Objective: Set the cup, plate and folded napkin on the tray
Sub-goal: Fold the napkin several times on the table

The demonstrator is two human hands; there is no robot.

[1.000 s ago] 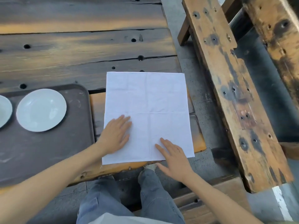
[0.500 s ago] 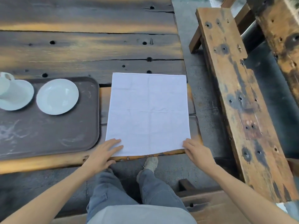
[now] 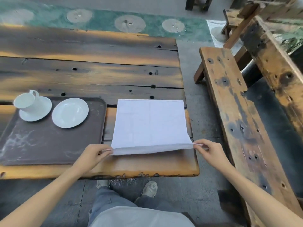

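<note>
A white napkin (image 3: 150, 123) lies spread on the wooden table, right of a dark brown tray (image 3: 45, 145). My left hand (image 3: 93, 154) pinches its near left corner and my right hand (image 3: 208, 150) pinches its near right corner. The near edge is lifted off the table. On the tray's far part stand a white cup (image 3: 27, 100) on a saucer (image 3: 41, 112) and, right of them, a white plate (image 3: 70, 112).
The wooden table (image 3: 91, 74) ends just right of the napkin. A worn wooden bench (image 3: 236, 115) runs along the right, across a strip of grey floor. My legs and shoes show below the table's near edge.
Both hands slid from flat on the napkin to its near corners, pinched them and raised the near edge. The view has tilted up and pulled back.
</note>
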